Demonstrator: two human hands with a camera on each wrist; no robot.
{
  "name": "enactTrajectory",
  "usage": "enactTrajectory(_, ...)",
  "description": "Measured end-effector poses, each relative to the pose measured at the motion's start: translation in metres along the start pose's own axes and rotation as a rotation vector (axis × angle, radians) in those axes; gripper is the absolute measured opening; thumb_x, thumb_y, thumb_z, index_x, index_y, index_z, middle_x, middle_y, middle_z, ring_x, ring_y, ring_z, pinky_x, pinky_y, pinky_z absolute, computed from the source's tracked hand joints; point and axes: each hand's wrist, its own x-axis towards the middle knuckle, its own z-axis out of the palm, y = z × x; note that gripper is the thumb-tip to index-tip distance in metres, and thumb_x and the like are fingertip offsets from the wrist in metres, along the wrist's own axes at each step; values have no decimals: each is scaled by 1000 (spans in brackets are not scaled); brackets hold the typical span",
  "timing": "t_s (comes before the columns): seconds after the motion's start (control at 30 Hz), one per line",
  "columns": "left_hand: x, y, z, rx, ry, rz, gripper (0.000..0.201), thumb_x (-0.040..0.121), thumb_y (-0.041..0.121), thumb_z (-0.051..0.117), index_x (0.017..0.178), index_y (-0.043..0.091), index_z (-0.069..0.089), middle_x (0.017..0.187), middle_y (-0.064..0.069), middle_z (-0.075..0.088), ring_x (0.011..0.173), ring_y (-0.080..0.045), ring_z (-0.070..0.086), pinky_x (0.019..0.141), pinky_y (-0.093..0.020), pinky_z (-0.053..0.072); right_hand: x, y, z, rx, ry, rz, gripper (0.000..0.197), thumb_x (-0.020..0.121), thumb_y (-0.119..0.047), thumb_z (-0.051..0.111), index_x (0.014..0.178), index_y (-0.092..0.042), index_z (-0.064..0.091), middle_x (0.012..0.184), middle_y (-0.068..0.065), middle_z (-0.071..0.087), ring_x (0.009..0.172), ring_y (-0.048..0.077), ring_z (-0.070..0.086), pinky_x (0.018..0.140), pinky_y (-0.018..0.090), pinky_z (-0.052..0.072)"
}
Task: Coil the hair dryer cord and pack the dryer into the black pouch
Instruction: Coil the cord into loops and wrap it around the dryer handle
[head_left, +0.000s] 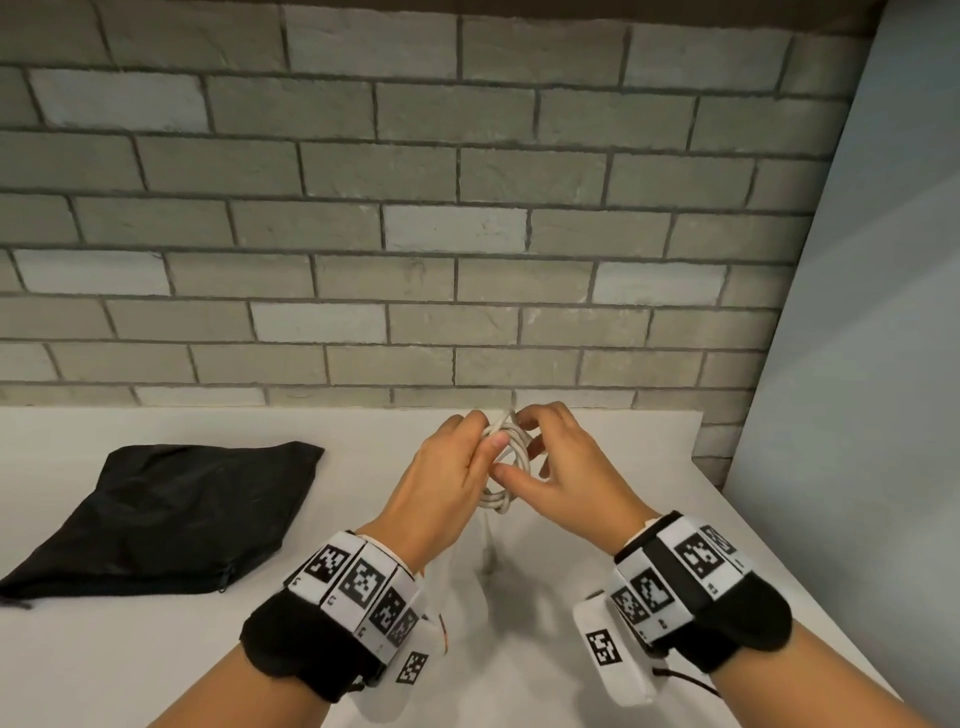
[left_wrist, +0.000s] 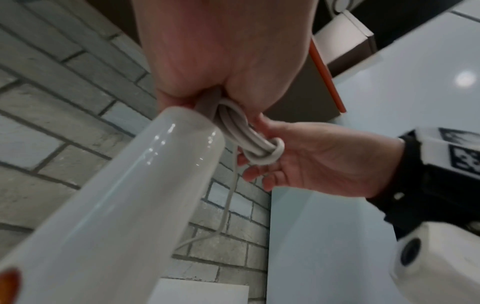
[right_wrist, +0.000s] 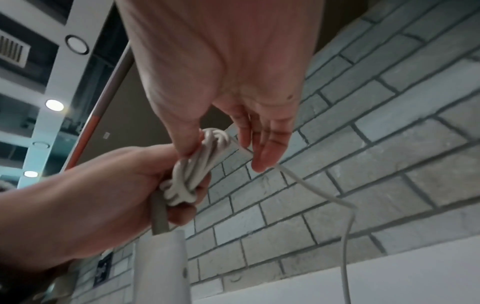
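While the white cord (head_left: 506, 462) sits looped in a bundle above the white table (head_left: 571, 597), left hand (head_left: 441, 467) clenches the coils w/ fingers curled round them; dryer handle (left_wrist: 116, 195) hangs just below. Right hand (head_left: 563, 467) pinches the bundle's other side, thumb + fingers on it. Loose cord end trails toward the brick wall (head_left: 415, 208). Black pouch (head_left: 171, 514) lies flat, well apart to the left.

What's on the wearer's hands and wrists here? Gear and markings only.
Both hands bare, no gloves or sleeves. Left wrist band and right wrist band: black fabric cuffs ringed with white blocks carrying black square fiducial tags. A white camera pod hangs under the right wrist; a thin dark cord trails there.
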Motion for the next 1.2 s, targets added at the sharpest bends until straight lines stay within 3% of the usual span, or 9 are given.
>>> enactTrajectory(0.1,-2,5,1,10,-31,20,29,94,39,35,66,32,32,68,7,41,62,-7,41,56,-17,30,5,0,1,96,4,45,45,79,-14,61,120,-12,43,104,2,56,93,16,56,77,19,45)
enactTrajectory(0.17,-2,6,1,13,-34,28,29,94,39,34,66,34,30,68,8,40,61,-6,40,57,-15,32,7,0,1,114,22,50,33,81,-11,58,113,-11,50,91,0,60,80,12,57,68,12,43)
enactTrajectory(0.27,-1,5,0,24,-42,31,27,94,41,32,68,33,31,70,7,42,63,-7,42,57,-15,33,5,1,6,141,29,57,7,84,-13,56,89,-17,57,72,-7,58,63,4,53,58,12,41)
enactTrajectory(0.37,-2,3,2,41,-39,42,28,93,43,30,76,23,38,75,2,46,67,-13,47,60,-20,35,2,1,9,351,19,121,11,85,-12,56,74,-12,57,69,6,61,65,17,58,64,31,49)
enactTrajectory(0.43,-2,3,3,39,-29,56,30,91,47,27,78,22,37,76,-1,48,68,-16,48,61,-22,36,0,0,9,536,6,179,15,86,-10,56,72,-7,58,67,9,59,62,16,57,60,29,49)
enactTrajectory(0.77,-1,8,-1,-95,12,33,29,87,49,25,70,26,32,62,9,40,55,-7,37,53,-18,33,-5,-3,-1,1219,-183,298,23,80,-10,58,102,-5,58,64,2,52,62,12,49,66,26,42)
enactTrajectory(0.9,1,11,4,-20,-17,70,25,88,48,25,69,33,28,65,11,39,58,-6,39,54,-16,32,-3,-3,-2,1149,-156,293,39,69,1,57,108,-5,55,82,6,59,77,15,57,72,28,48)
enactTrajectory(1.1,-2,11,5,22,24,48,25,94,37,35,77,18,35,66,11,38,57,-6,41,54,-14,34,-5,-1,1,370,120,197,37,79,-8,60,108,-24,44,99,7,56,80,19,59,70,35,53)
enactTrajectory(1.2,-1,13,4,106,17,39,24,94,38,33,79,19,32,68,11,37,57,-8,41,51,-18,32,-6,3,-1,327,164,255,33,72,-10,67,99,-13,48,93,5,51,73,15,57,59,23,52)
